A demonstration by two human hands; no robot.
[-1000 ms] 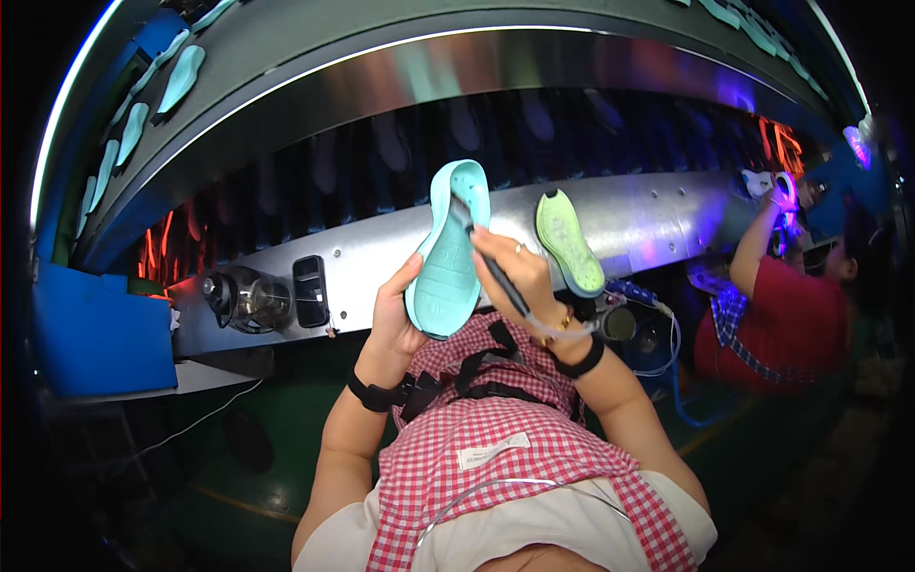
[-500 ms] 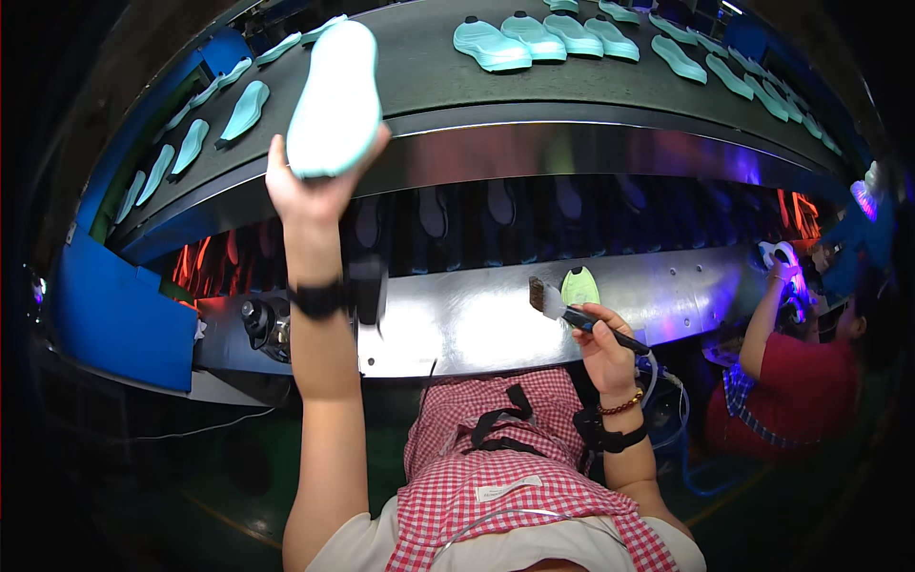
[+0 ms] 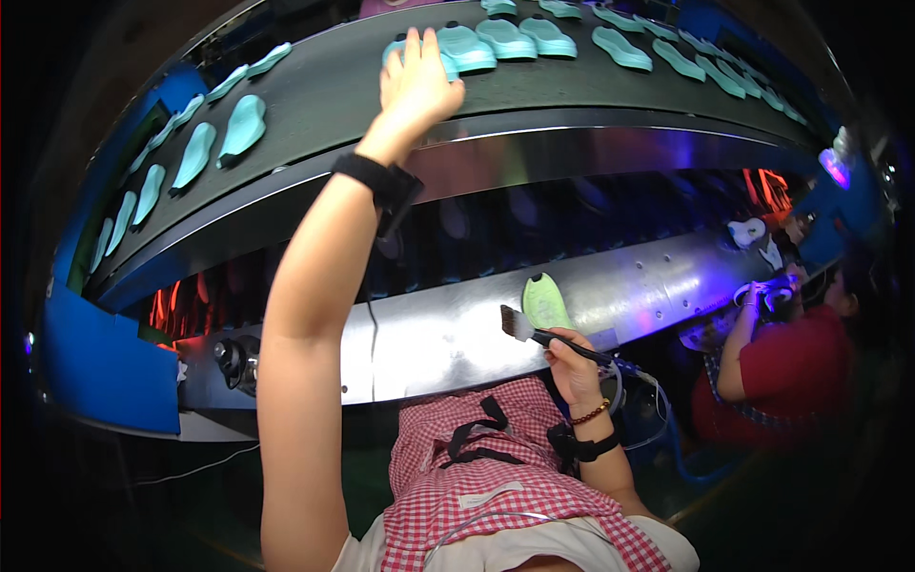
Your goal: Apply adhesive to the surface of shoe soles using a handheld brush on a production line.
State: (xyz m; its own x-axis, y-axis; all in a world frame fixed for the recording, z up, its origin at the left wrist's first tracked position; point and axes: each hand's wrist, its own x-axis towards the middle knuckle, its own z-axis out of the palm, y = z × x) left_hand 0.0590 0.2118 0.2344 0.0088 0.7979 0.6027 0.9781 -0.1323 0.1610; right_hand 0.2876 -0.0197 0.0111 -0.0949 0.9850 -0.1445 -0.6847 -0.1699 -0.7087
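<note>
My left hand [image 3: 419, 88] reaches up over the dark upper belt with its fingers stretched out. Beneath it lies a teal shoe sole [image 3: 393, 48], mostly hidden by the fingers, at the left end of a row of similar soles [image 3: 506, 39]. In my right hand [image 3: 575, 372] is a brush [image 3: 579, 352] with a black handle, a hose running from its rear end. Its brown bristles point left, above the metal ledge. A pale green shoe sole [image 3: 545, 305] lies on that ledge, just beyond the brush.
More teal soles [image 3: 195, 155] lie along the belt [image 3: 324, 105] to left and right. A black-topped container [image 3: 235, 362] stands at the left of the metal ledge [image 3: 438, 343]. A co-worker in red [image 3: 796, 377] works at the right under purple light.
My left hand has carried the teal sole up and right onto the belt, where its fingers are now spread over it. The view has shifted; my right hand still holds the brush.
</note>
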